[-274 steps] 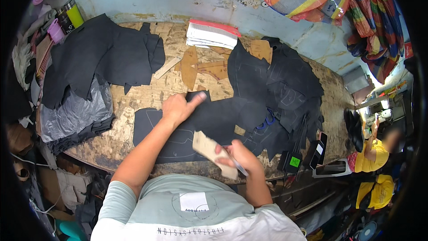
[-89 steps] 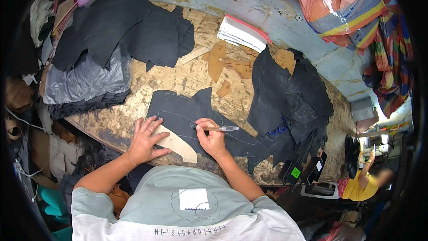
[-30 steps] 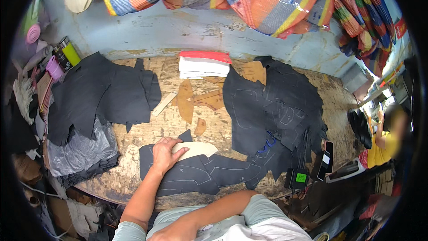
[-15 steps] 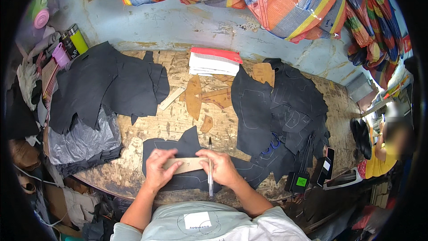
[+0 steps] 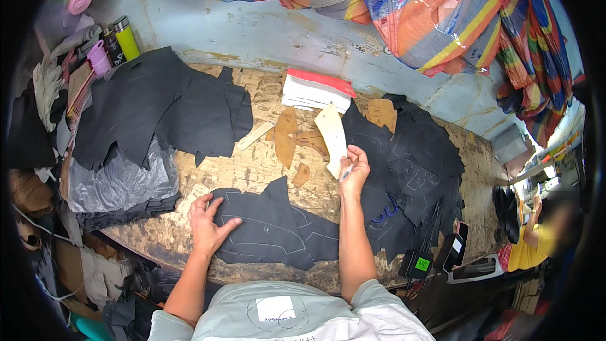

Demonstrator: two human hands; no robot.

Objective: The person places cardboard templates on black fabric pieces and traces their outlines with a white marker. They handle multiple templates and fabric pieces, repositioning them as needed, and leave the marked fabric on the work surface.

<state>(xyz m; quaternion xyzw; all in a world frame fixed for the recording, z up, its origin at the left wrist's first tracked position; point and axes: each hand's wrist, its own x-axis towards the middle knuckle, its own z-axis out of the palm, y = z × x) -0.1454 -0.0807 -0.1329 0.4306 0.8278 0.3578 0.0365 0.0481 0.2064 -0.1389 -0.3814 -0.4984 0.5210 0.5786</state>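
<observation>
In front of me lies a black leather piece [image 5: 271,221] marked with pale outlines. My left hand [image 5: 208,222] is open at its left end, with the thumb and fingers spread and touching it. Farther up and to the right, my right hand [image 5: 355,170] is closed on a cream curved pattern piece [image 5: 332,136], lifted over the brown patterns. A pen [image 5: 346,172] is held in the same hand. Brown pattern pieces [image 5: 286,139] lie on the worn wooden table [image 5: 218,170] beyond the leather.
Black leather [image 5: 139,107] is heaped at left over a plastic-wrapped stack [image 5: 126,180]. At right are more marked leather [image 5: 416,164], blue-handled scissors [image 5: 385,210] and a phone [image 5: 461,237]. White folded sheets [image 5: 315,98] sit at the back; a person in yellow [image 5: 533,249] is far right.
My right hand has lifted the cream pattern piece off the black leather and carried it away and to the right, still with the pen. My left hand has shifted left and spread on the leather.
</observation>
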